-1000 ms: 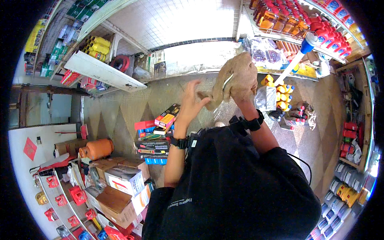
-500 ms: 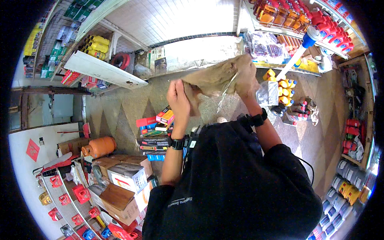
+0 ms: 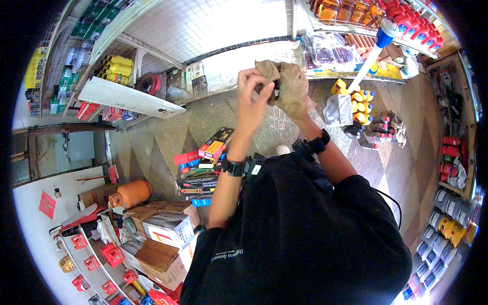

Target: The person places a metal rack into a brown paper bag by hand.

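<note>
Drawn together since earlier, our brown cloth [image 3: 293,91] is gathered, not flat, at one o'clock; our right hand [image 3: 303,117] grips it; whether our left hand [image 3: 250,101] does, we can't tell.

Shop, shelves [image 3: 132,97] of bottles [image 3: 329,9]

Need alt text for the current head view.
A person's left hand touches a crumpled brown cloth that mostly hides the right hand. Colourful boxes and an orange cylinder are to the left, yellow bottles to the right, with stocked shelves around.
</note>
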